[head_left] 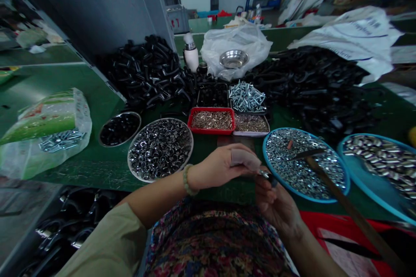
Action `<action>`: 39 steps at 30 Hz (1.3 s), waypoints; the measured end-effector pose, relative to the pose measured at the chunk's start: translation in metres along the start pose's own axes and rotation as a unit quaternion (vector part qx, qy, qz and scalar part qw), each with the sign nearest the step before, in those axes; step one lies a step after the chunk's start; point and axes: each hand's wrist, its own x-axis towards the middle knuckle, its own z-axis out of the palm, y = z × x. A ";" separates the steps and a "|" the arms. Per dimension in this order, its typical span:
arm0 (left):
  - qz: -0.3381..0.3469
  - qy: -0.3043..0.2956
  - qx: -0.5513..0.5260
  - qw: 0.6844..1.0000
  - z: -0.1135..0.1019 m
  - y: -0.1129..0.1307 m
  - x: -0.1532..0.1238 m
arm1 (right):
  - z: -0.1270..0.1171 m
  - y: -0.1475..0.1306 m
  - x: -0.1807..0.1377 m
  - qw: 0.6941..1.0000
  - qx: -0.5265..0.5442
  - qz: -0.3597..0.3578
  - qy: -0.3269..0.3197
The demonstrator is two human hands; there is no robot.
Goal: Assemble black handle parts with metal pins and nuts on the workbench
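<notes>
Head view: left hand is hovering just beside right hand, cannot tell its grip; right hand is pinching a small shiny metal piece between the two. Round blue-rimmed tray of silvery metal parts is lying just right of the right hand; red rectangular tray is sitting beyond the left.

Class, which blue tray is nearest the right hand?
The left blue tray, under the hammer head; the right blue tray lies farther from the right hand.
</notes>
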 end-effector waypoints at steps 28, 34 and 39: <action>-0.248 0.366 0.429 0.788 -0.169 -0.048 0.024 | -0.047 0.006 0.020 0.985 -0.132 -0.061 0.095; -0.275 0.417 0.460 0.734 -0.256 -0.063 0.009 | -0.035 0.005 0.017 0.985 -0.118 -0.077 0.101; -0.259 0.417 0.372 0.788 -0.239 -0.062 0.021 | -0.026 -0.007 0.015 0.966 -0.217 -0.119 0.081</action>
